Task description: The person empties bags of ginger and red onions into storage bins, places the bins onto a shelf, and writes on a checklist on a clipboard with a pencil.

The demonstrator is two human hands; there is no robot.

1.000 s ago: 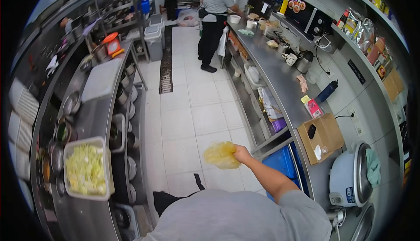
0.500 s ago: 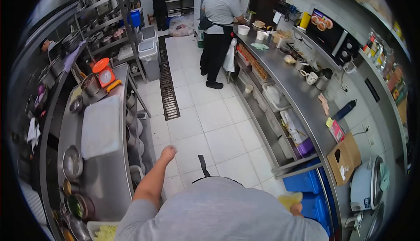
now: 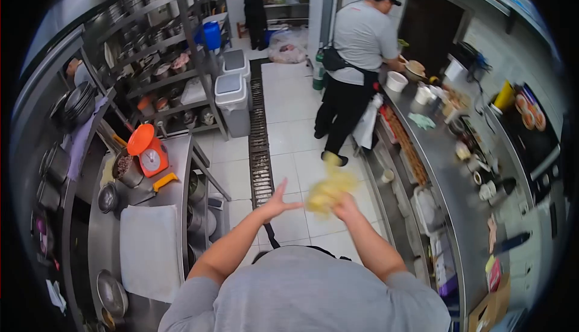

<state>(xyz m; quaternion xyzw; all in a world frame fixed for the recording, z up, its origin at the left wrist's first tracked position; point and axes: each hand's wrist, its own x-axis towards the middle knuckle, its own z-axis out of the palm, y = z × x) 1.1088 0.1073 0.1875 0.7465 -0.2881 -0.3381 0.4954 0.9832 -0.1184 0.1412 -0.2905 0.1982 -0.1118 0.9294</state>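
White floor tiles (image 3: pixel 286 103) stretch between a left steel desk (image 3: pixel 105 241), bearing an orange scale (image 3: pixel 152 161) and white board (image 3: pixel 149 247), and a cluttered right steel desk (image 3: pixel 449 169). Above the floor, the right hand (image 3: pixel 347 206) grips blurred yellow plastic (image 3: pixel 329 190); the left hand (image 3: pixel 278 204) hovers close beside it, palm inward, fingers spread wide.
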